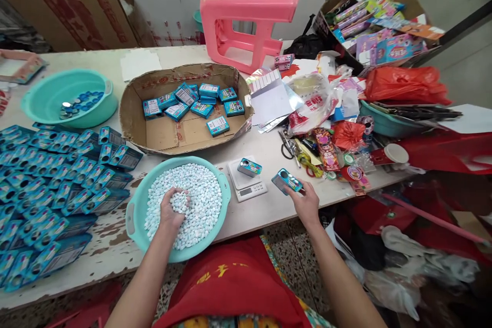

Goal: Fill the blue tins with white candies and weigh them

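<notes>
My left hand (171,213) is in a turquoise basin (130,219), its fingers curled around a handful of small white candies (200,189) like those that fill the basin. My right hand (307,204) grips a small blue candy box (283,179) by its near edge, to the right of the scale. White pieces show at the box's top face. Between my hands, a white digital scale (250,190) carries another blue box (249,166) with a dark round opening.
A cut-down cardboard carton (161,136) behind the basin holds several closed blue boxes. Rows of upright blue boxes (65,179) cover the left side. A pink stool (249,5) lies at the back. Scissors (285,146), bags and packaging clutter the right.
</notes>
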Action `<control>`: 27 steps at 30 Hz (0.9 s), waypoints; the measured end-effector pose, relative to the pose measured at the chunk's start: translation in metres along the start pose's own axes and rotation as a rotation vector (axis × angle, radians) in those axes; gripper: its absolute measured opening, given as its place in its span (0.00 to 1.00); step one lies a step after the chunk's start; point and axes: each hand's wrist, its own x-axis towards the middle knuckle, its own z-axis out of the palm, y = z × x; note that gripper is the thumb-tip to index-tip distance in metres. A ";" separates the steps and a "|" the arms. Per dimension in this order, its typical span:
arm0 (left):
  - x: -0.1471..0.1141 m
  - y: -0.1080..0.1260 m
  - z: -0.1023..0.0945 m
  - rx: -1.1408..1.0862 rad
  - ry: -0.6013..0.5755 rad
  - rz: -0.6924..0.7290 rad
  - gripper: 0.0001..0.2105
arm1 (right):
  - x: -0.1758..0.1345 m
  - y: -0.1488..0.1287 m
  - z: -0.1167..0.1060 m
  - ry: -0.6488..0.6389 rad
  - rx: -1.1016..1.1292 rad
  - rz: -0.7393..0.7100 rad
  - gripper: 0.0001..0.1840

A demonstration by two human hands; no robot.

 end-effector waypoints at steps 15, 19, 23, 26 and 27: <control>-0.059 0.048 0.048 -0.212 -0.215 0.271 0.12 | -0.050 -0.207 0.105 -0.640 -0.098 -0.638 0.18; -0.063 0.047 0.051 -0.139 -0.167 0.451 0.13 | -0.058 -0.216 0.114 -0.684 -0.090 -0.647 0.19; -0.061 0.050 0.046 -0.110 -0.110 0.474 0.13 | -0.064 -0.221 0.121 -0.735 -0.094 -0.615 0.18; -0.062 0.054 0.046 -0.085 -0.115 0.484 0.13 | -0.066 -0.222 0.125 -0.732 -0.054 -0.587 0.18; -0.063 0.055 0.046 -0.068 -0.110 0.496 0.13 | -0.067 -0.222 0.126 -0.724 -0.039 -0.576 0.17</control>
